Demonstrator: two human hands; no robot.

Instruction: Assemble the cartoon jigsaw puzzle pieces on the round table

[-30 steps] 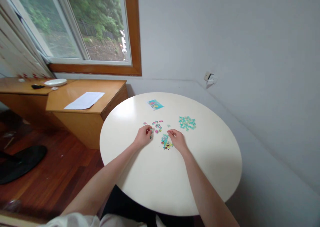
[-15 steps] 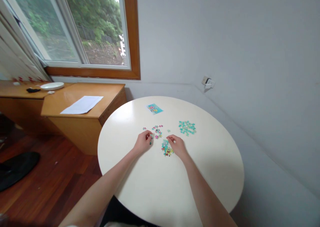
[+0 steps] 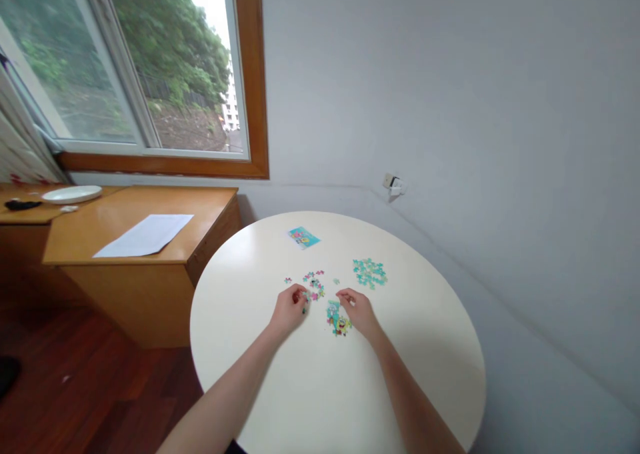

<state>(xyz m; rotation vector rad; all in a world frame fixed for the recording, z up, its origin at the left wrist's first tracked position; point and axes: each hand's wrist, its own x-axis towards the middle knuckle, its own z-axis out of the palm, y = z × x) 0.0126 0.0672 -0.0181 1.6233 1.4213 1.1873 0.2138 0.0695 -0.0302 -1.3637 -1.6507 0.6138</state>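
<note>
My left hand (image 3: pixel 289 308) rests on the round cream table (image 3: pixel 280 387), its fingers curled round a small jigsaw piece beside a pink and teal cluster of loose pieces (image 3: pixel 315 283). My right hand (image 3: pixel 359 311) lies just right of a joined patch of puzzle (image 3: pixel 337 319) in teal and yellow, fingertips pinched together at its upper edge; what they hold is too small to make out. A heap of teal pieces (image 3: pixel 370 272) lies further right. A small picture card (image 3: pixel 303 237) sits at the table's far side.
A wooden cabinet (image 3: pixel 150 277) stands left of the table with a white sheet of paper (image 3: pixel 145 235) on top. Further left are a white plate (image 3: pixel 71 194) and a dark object. Grey walls meet behind the table; a window is upper left.
The camera has tilted up and turned, so the table sits lower in view. Both hands stay by the puzzle pieces with little movement.
</note>
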